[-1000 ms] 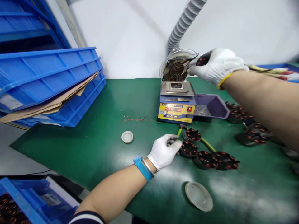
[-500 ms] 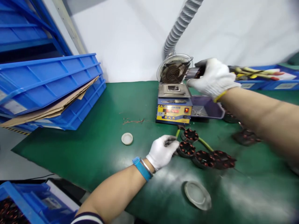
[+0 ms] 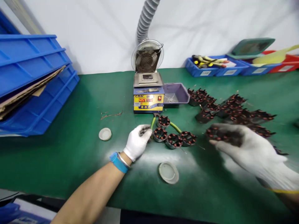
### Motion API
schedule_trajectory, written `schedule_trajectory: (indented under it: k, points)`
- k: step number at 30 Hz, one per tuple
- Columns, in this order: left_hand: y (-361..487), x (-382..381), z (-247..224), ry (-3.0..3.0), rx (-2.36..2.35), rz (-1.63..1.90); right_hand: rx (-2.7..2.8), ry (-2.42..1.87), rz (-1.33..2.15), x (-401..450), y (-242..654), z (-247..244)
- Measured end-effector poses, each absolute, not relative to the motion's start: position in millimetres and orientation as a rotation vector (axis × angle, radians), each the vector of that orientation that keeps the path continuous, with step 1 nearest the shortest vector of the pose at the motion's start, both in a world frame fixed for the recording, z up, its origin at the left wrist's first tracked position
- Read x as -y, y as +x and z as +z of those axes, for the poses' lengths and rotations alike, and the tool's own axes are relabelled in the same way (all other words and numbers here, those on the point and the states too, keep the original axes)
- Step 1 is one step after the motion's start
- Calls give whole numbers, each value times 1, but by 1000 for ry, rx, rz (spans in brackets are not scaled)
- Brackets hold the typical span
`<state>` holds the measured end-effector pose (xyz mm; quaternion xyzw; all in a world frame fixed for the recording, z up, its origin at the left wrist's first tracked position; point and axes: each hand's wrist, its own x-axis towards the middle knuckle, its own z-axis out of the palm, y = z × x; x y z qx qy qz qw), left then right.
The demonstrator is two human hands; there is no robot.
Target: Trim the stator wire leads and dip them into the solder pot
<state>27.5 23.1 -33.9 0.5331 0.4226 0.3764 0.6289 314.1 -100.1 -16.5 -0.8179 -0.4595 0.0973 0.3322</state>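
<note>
My left hand (image 3: 138, 141), in a white glove with dark fingertips, is closed on a green handle (image 3: 153, 122) in front of the solder pot (image 3: 148, 99). In my right hand (image 3: 247, 149), also gloved, is a round black part with copper windings (image 3: 216, 132), held between thumb and fingers at the right; motion blurs it. Several similar wound parts (image 3: 174, 141) stand on the green table (image 3: 91, 168) beside my left hand, near another green handle (image 3: 175, 127). Whether the two green handles belong to one tool cannot be seen clearly.
Many more wound parts (image 3: 233, 107) stand at the right. A purple tray (image 3: 184, 93) adjoins the pot, under a grey hose (image 3: 145, 23). Two small dishes, one left (image 3: 105, 134) and one in front (image 3: 168, 172), lie on the table. Blue crates (image 3: 35, 68) are stacked at the left.
My right hand has moved from beside the pot's raised round cover down to the right, still holding a wound part. The view has shifted right; my left hand stays by the green handle.
</note>
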Motion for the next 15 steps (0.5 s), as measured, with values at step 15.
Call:
schedule_trajectory:
  k: [15]
  points:
    - [26, -18, -27, 1281, -1050, 917, 1763, -2009, -53, 111, 316, -20]
